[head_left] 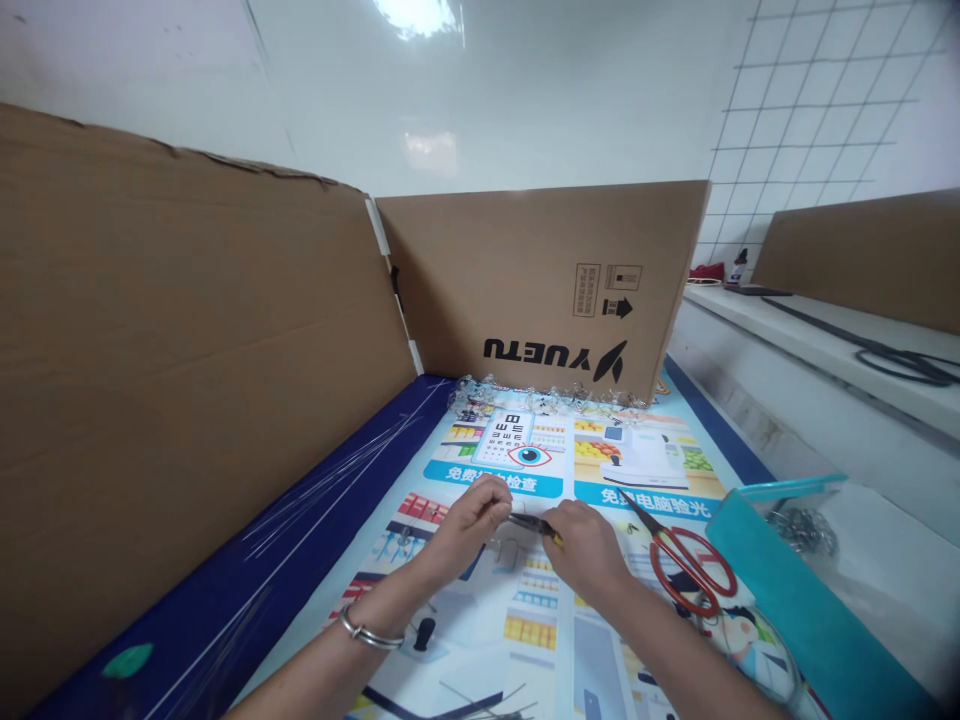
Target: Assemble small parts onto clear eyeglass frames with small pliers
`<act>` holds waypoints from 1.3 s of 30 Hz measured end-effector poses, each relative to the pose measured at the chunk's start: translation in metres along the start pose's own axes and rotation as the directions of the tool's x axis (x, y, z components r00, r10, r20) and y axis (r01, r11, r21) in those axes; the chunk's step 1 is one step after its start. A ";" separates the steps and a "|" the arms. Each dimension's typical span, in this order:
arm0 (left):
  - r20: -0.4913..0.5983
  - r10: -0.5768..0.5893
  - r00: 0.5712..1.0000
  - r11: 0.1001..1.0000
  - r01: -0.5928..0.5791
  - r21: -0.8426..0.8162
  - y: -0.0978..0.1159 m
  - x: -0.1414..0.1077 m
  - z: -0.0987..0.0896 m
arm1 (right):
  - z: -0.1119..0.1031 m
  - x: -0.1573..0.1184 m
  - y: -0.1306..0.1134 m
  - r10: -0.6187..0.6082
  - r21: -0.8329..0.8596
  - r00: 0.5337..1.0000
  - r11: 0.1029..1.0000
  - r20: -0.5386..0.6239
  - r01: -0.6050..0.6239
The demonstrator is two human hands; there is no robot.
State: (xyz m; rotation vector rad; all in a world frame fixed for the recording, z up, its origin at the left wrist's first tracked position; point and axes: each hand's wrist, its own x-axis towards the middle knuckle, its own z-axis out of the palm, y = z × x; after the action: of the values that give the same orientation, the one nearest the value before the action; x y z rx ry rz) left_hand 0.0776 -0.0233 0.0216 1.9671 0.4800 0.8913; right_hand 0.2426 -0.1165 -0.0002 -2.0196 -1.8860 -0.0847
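Cardboard sheets point(187, 330) upright behind printed poster mat point(532, 625), walling off work area. At mat's right edge: clear zip bag point(780, 560), teal-banded, holding metal bits point(806, 530). On mat, right of hands: red-handled scissors point(690, 570), laid ready. Left hand point(469, 525), right hand point(585, 550): both grips closed, pinching small dark tool point(531, 523) above mat, steadying it between them.

the bare, curled left hand point(469, 522) and bare, curled right hand point(585, 548) nearly meet at the fingertips, with the long left forearm point(352, 640) and long right forearm point(675, 640) angling inward from below.
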 end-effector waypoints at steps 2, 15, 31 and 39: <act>0.020 0.016 1.000 1.000 -0.017 0.021 0.001 0.000 -0.001 | -0.002 0.000 0.000 -0.011 -0.001 1.000 1.000 0.003 0.011; 0.042 -0.009 0.999 1.000 0.008 0.009 0.000 -0.001 0.001 | -0.007 0.000 0.000 -0.061 -0.030 0.998 0.998 0.007 0.061; 0.023 -0.141 0.990 0.967 0.143 -0.209 -0.002 0.000 -0.004 | 0.002 0.000 0.001 0.010 0.203 0.985 0.979 -0.173 0.026; 0.099 -0.181 0.979 0.923 0.204 -0.325 -0.003 0.000 -0.007 | 0.003 0.002 -0.001 -0.023 0.173 0.999 0.985 0.022 0.019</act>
State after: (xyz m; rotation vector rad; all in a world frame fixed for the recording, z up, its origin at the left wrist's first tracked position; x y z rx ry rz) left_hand 0.0720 -0.0180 0.0217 1.6039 0.4429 0.7264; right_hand 0.2409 -0.1139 -0.0019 -1.8930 -1.8601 0.0952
